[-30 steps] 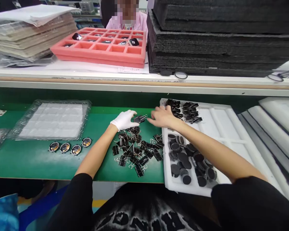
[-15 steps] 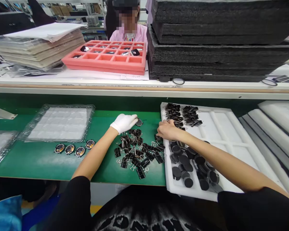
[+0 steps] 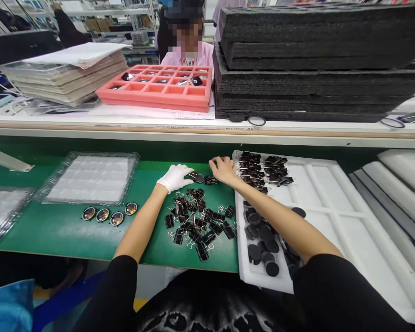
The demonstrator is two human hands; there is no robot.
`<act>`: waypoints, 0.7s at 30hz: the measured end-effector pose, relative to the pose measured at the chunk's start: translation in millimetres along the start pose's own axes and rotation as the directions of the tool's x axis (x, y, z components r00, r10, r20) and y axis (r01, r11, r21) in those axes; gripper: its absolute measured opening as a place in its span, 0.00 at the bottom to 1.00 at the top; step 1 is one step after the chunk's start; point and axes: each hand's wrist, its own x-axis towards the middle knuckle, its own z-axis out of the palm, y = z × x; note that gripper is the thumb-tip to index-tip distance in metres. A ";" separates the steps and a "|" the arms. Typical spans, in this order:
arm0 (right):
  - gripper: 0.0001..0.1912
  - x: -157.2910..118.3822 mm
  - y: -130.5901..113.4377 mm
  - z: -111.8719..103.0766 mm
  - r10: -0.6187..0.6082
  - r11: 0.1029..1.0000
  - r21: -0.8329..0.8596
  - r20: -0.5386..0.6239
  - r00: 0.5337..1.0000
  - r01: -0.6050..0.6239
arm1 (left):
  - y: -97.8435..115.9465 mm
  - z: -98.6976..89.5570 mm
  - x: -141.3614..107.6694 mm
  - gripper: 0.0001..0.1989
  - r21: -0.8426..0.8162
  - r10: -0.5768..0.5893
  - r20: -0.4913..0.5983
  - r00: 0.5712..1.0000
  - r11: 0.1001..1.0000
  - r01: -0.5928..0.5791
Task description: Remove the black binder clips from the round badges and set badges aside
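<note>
My left hand [image 3: 174, 178], in a white glove, pinches a small dark round piece [image 3: 198, 178] with a metal clip handle beside it, above the green table [image 3: 62, 235]. My bare right hand [image 3: 224, 169] is just right of it, fingers bent, by a black binder clip [image 3: 210, 180]; whether it touches the clip is unclear. A pile of black binder clips [image 3: 193, 221] lies below both hands. The white foam tray [image 3: 318, 184] on the right holds rows of binder clips [image 3: 251, 168] and many black discs [image 3: 263, 233], partly under my right forearm.
Four round orange-tinted pieces [image 3: 103, 214] lie left of my left forearm, below a clear plastic tray [image 3: 90, 177]. Along the shelf stand a pink foam tray [image 3: 155, 97] and stacked black foam [image 3: 297, 85]. White foam sheets [image 3: 397, 184] lean at right. A person [image 3: 190, 48] sits opposite.
My right hand has moved left from the white tray's edge toward my left hand, and a black binder clip now lies between them. The view has shifted slightly.
</note>
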 end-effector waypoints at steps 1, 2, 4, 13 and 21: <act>0.29 5.0 -3.0 4.8 0.078 0.994 0.087 -0.051 0.996 -0.074 | 1.1 0.1 -0.2 0.34 -0.004 0.002 0.008 1.000 1.000 -0.002; 0.30 9.8 -6.5 10.3 0.134 0.983 0.141 -0.078 0.988 -0.122 | 2.4 -0.1 0.3 0.36 -0.008 0.008 0.015 1.000 1.000 -0.008; 0.31 17.5 -12.8 22.6 0.169 0.977 0.148 -0.106 0.980 -0.153 | 4.7 -0.3 2.3 0.35 -0.014 0.020 0.023 1.000 1.000 -0.020; 0.28 22.6 8.5 57.8 0.151 0.988 0.075 -0.253 0.956 -0.136 | 4.3 9.9 5.5 0.26 -0.080 0.050 -0.042 0.998 0.995 -0.053; 0.28 23.6 15.7 65.3 0.156 0.988 0.066 -0.306 0.939 -0.142 | 17.3 12.3 13.0 0.24 -0.117 0.094 -0.058 0.994 0.988 -0.100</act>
